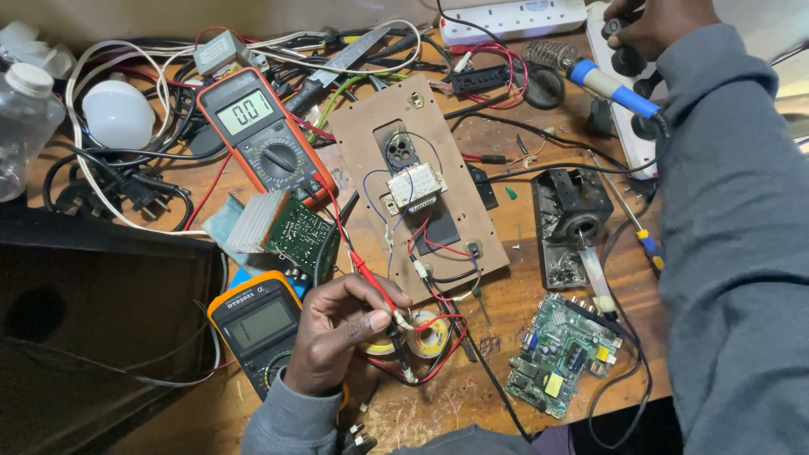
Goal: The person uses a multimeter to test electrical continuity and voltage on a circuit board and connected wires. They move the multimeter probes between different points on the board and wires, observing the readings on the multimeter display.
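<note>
My left hand (337,329) is at the bottom centre, pinching a red probe (364,271) and a black probe (403,358) together near the loose wires below a brown board (472,227). A small transformer (415,187) is mounted on that board. The probe leads run to an orange multimeter (257,135) whose display is lit. My right hand (645,25) is at the top right, with its fingers closed on a black plug (613,27) at a white power strip (642,160).
A second multimeter (257,324) lies by my left wrist. Nearby are a solder spool (427,337), a green board with a heatsink (291,227), another green board (560,354), a blue-handled soldering iron (607,84), a black housing (573,215), a bottle (21,118) and tangled cables.
</note>
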